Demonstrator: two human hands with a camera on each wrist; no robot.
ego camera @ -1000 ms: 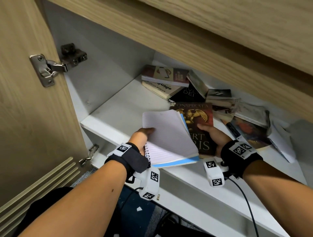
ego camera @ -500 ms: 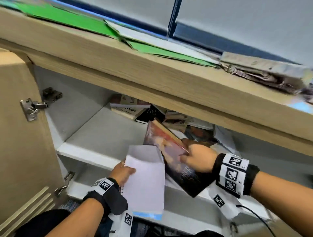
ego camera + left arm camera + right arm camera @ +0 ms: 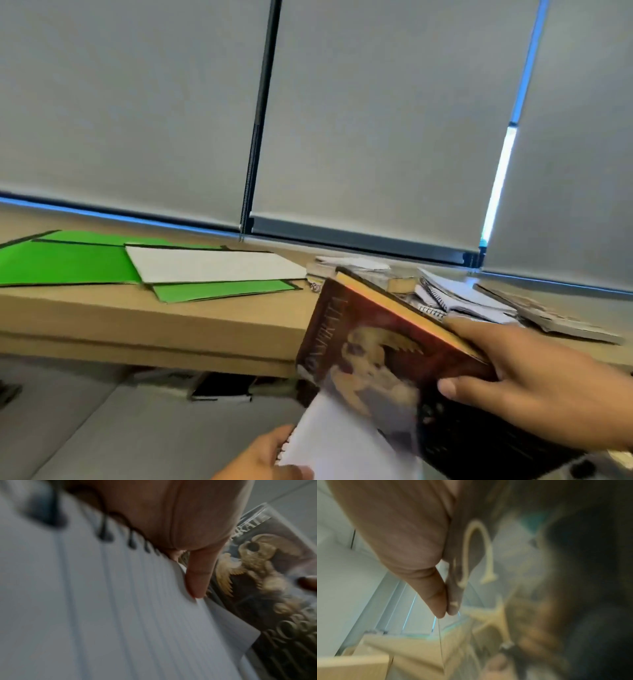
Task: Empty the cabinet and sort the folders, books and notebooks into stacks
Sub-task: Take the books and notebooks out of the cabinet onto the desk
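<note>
Grey roller blinds point(image 3: 359, 120) lowered; daylight strip point(image 3: 501, 178) between blinds.

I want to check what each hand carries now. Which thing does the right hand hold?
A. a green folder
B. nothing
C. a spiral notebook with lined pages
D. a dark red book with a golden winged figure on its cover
D: the right hand grips the dark red book by its edge, while the left hand holds the spiral notebook.

The wooden cabinet top point(image 3: 191, 318) carries green folders point(image 3: 65, 262) and a white folder point(image 3: 212, 265) at left, books and spiral notebooks point(image 3: 459, 298) heaped at right.
</note>
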